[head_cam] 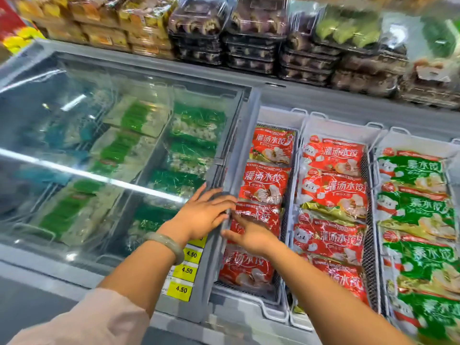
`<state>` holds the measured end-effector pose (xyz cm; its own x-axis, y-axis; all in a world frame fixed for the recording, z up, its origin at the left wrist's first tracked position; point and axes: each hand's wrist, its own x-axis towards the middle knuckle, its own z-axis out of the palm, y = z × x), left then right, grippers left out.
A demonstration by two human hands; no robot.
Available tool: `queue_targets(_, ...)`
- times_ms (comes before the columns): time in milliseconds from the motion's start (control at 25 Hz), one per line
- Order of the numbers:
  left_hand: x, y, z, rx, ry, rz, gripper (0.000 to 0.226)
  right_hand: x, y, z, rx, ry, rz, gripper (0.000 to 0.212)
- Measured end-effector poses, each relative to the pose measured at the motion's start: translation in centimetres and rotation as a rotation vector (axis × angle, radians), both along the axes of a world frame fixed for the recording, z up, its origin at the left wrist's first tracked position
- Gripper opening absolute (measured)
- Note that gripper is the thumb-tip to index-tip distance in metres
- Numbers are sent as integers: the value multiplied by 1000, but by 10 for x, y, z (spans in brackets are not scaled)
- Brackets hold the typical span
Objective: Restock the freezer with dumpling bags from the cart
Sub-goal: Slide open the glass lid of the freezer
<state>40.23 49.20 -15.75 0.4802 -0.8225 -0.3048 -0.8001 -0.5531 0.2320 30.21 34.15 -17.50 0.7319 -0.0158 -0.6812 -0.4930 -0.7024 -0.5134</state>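
Shop freezer [323, 105]: left hand [204, 215] spread flat on glass lid [99, 145] edge; right hand [251, 236] straight-fingered beside, above red dumpling bags [266, 185].

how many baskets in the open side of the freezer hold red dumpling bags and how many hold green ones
baskets of red dumpling bags: 2
baskets of green dumpling bags: 1
total: 3
Not counted: another basket rim at the right edge, its contents out of view.
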Motion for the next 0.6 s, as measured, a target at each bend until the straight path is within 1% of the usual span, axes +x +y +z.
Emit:
queue_targets(40, 4, 6, 0, 17, -9, 3, 55, 5, 7, -3, -13, 16, 14, 81)
queue_targets(200, 15, 25, 2, 55, -30, 47, 38, 20, 32, -13, 7, 12, 30, 86)
queue_targets(360, 14, 27, 7, 69, -17, 65, 41, 23, 35, -16, 47, 54, -1, 81)
queue_targets(480, 7, 23, 10, 81, -28, 102, 42, 20, 42, -5, -15, 35, 10, 70)
queue_targets(560, 1, 19, 11, 101, -77, 115, 43, 8, 45, 10, -110, -21, 80, 56)
queue_targets(600, -3, 17, 12, 117, -115, 107, 44, -2, 41, 17, -118, -24, 119, 53)
